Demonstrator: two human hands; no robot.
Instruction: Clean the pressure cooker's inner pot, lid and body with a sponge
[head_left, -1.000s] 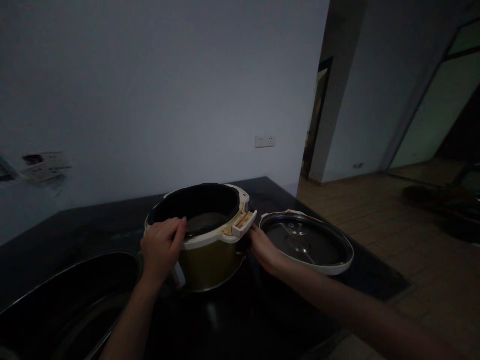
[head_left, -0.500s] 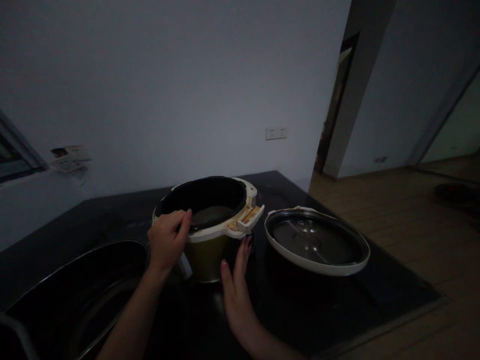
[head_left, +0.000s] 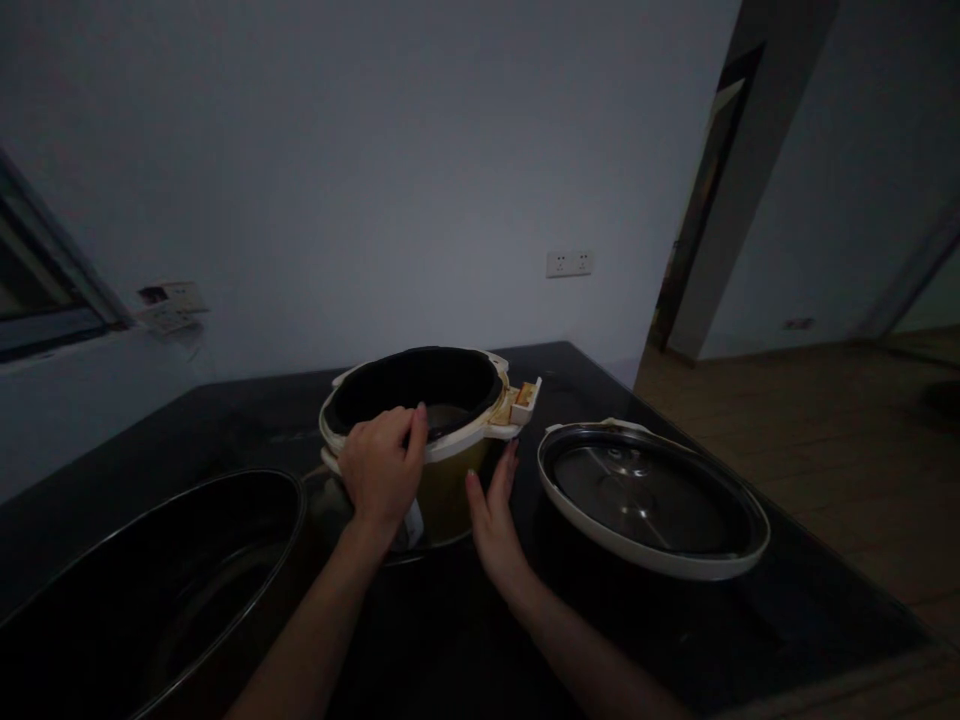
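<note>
An electric cooker [head_left: 450, 490] with a greenish-gold body, a cream rim and a black inner pot stands lidless on the dark countertop [head_left: 450, 640]. My left hand [head_left: 382, 460] is closed over its near rim, the thumb on top at the pot's edge; some fingertips are hidden. Low on the cooker's right side lies my right hand [head_left: 495, 525], fingers stretched out and thumb apart, against the body. Above it a cream latch piece [head_left: 525, 400] with brownish stains juts from the rim. The cooker's lid [head_left: 652, 495] rests to the right, its metal inner side up.
A large dark basin or pot [head_left: 217, 590] with a shiny rim occupies the left front. Behind the counter rises a pale wall with a double socket [head_left: 568, 264]. Past the counter's right edge is a wooden floor [head_left: 765, 430] and a doorway. The room is dim.
The cooker has turned counterclockwise: its front has swung right and its latch piece back. My left hand has moved right with the rim. My right hand stays at the side. The camera view has shifted slightly.
</note>
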